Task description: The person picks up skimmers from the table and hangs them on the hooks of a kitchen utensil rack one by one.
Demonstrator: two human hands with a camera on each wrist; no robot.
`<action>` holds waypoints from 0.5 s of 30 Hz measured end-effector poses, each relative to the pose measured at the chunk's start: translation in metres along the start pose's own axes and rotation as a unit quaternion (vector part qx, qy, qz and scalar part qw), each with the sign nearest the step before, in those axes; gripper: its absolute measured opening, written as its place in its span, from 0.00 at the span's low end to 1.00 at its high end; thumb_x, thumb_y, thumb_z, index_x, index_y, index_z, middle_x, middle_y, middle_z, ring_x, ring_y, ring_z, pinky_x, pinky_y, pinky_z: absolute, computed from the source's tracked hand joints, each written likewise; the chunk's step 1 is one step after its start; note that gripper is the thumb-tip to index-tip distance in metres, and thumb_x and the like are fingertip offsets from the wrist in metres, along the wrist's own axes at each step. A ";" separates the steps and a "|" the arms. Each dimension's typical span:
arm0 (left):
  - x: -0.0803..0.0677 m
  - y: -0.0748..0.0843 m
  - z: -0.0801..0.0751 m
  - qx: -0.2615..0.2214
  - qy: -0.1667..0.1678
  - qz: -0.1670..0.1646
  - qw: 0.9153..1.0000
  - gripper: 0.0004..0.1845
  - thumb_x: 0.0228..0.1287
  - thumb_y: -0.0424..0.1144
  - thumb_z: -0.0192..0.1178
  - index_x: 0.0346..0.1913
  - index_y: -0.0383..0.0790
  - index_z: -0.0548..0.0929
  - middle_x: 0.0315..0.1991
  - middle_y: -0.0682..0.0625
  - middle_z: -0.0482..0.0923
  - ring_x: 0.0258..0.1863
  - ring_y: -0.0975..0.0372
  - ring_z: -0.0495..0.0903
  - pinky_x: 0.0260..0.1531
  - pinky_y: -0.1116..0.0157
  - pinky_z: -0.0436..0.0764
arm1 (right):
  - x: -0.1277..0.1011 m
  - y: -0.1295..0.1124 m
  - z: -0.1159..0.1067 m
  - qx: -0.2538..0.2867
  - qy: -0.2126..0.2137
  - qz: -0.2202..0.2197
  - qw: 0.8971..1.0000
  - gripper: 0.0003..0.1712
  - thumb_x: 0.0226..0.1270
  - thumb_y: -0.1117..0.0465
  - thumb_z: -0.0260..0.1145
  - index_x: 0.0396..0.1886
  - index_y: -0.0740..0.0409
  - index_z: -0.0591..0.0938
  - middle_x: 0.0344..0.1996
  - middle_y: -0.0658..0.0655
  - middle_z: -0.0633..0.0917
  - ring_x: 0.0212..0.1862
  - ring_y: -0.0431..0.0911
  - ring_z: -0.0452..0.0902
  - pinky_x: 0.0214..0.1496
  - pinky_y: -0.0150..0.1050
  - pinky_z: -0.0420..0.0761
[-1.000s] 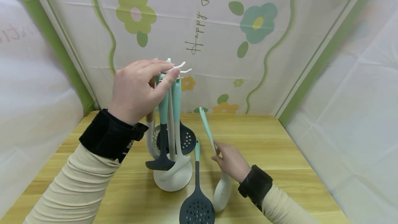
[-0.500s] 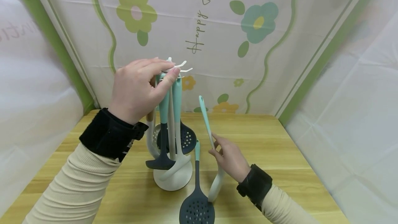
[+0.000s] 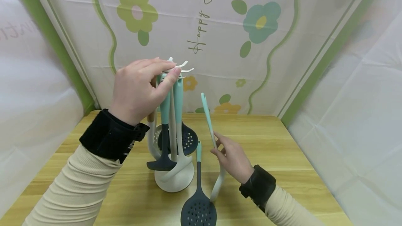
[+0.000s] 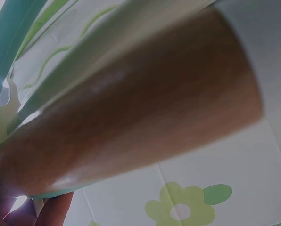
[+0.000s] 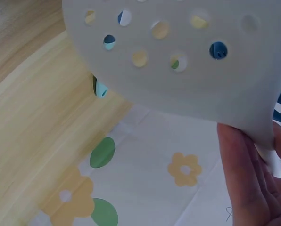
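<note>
My left hand (image 3: 141,88) grips the top of a white utensil stand (image 3: 176,184), thumb on the near side, just below its bare hooks. Kitchen utensils hang from it, among them a dark one (image 3: 161,165), a white one (image 3: 181,165) and a dark skimmer (image 3: 190,140). A brown handle (image 4: 131,103) fills the left wrist view. My right hand (image 3: 233,158) pinches the shank of a white skimmer (image 5: 178,89) with a mint handle (image 3: 206,114). It is held upright, perforated head down and nearly edge-on in the head view.
A dark slotted turner (image 3: 199,208) with a mint handle end lies on the wooden table (image 3: 257,142), right of the stand's base. The white skimmer's head overlaps its edge in the head view. A flowered cloth (image 3: 220,37) closes off the back, with white side walls.
My right hand has risen slightly and shifted left. The white skimmer has gone up with it and turned, its head now nearly edge-on. My left hand stays on the stand.
</note>
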State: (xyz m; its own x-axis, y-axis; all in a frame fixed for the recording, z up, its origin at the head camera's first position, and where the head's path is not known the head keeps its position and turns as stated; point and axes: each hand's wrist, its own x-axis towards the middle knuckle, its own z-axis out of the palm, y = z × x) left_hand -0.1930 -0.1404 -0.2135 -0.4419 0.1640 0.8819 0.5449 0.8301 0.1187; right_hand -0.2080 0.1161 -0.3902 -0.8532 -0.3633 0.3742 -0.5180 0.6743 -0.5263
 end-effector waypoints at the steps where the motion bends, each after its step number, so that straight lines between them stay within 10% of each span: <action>1: 0.000 0.000 0.000 0.001 0.000 0.001 1.000 0.18 0.67 0.51 0.58 0.45 0.42 0.90 0.42 0.46 0.89 0.25 0.56 0.79 0.23 0.60 0.71 | 0.000 0.000 0.000 0.003 0.000 0.000 1.000 0.34 0.60 0.67 0.71 0.68 0.63 0.73 0.37 0.58 0.85 0.25 0.37 0.75 0.26 0.27 0.77; 15: 0.000 -0.002 0.000 0.004 -0.001 0.003 1.000 0.19 0.68 0.51 0.58 0.45 0.42 0.90 0.42 0.46 0.89 0.27 0.55 0.81 0.23 0.60 0.72 | 0.000 -0.008 -0.004 0.028 0.021 -0.021 0.999 0.33 0.60 0.67 0.71 0.67 0.63 0.73 0.37 0.55 0.85 0.27 0.37 0.78 0.27 0.26 0.79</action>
State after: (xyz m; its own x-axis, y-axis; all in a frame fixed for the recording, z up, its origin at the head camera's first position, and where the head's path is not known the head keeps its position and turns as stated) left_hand -0.1935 -0.1419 -0.2138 -0.4399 0.1690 0.8820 0.5409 0.8339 0.1100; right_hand -0.2035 0.1136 -0.3831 -0.8280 -0.3625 0.4279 -0.5568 0.6215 -0.5511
